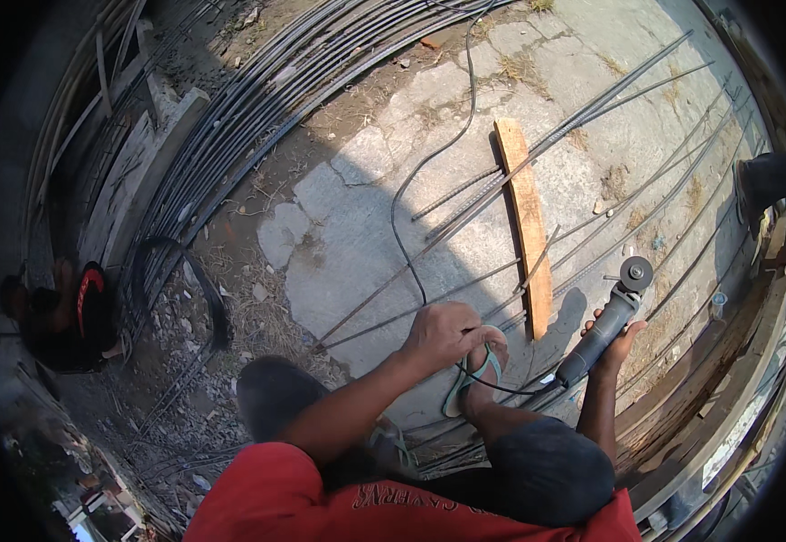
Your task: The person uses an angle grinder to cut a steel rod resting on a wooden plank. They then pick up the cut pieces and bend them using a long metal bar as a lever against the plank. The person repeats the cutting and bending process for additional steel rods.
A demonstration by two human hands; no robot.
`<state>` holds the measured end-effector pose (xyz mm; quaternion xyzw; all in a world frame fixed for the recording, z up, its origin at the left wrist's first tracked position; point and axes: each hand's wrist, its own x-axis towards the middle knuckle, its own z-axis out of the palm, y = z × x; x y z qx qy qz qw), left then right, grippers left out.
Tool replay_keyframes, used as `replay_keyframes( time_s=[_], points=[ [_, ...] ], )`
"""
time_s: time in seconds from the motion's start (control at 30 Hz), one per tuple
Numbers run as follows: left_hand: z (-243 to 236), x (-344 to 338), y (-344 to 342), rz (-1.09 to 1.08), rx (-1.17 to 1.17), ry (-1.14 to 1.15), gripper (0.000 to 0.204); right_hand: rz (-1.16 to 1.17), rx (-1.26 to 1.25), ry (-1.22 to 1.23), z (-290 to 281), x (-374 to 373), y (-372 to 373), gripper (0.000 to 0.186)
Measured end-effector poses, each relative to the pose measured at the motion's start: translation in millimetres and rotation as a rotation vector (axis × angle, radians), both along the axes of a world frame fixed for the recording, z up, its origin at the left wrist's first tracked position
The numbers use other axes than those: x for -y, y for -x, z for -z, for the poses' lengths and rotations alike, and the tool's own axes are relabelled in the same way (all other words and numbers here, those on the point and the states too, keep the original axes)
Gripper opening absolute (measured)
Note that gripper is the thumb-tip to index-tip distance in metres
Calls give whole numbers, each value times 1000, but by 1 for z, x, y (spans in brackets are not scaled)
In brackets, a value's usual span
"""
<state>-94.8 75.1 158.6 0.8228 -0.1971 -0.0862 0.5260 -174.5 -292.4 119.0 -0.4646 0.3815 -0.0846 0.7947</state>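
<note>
Head view, and I'm looking down on a cracked concrete floor (pixel 366 226) in hard sun. Big bundle of curved steel bars (pixel 257 99) sweeps across the upper left, and thinner rebar rods (pixel 592 181) lie crisscrossed over the concrete. A wooden plank (pixel 527 226) rests across those rods, just above my knee. A second person's shoe (pixel 759 185) shows at the right rim. Now the tool: my right hand (pixel 614 341) is closed around the grey body of an angle grinder (pixel 605 325), disc end up, just right of the plank's lower end. My left hand (pixel 443 332) is fisted on the black power cord (pixel 411 199), right by my sandalled foot (pixel 476 375).
</note>
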Motion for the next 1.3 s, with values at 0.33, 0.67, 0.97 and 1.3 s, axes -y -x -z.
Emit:
replay_keyframes(
  time_s=[0.33,0.67,0.97,1.3],
  points=[
    [2,-100,87,330,-327,-520,34,129,-150,55,31,-8,44,71],
    [29,74,64,398,-568,-195,61,296,-50,-196,30,-31,60,88],
    [10,135,47,92,-797,-30,62,-178,257,-184,45,-77,-4,70],
    [66,-117,-112,-299,-77,-362,35,20,-419,1278,89,-3,73,42]
  ],
)
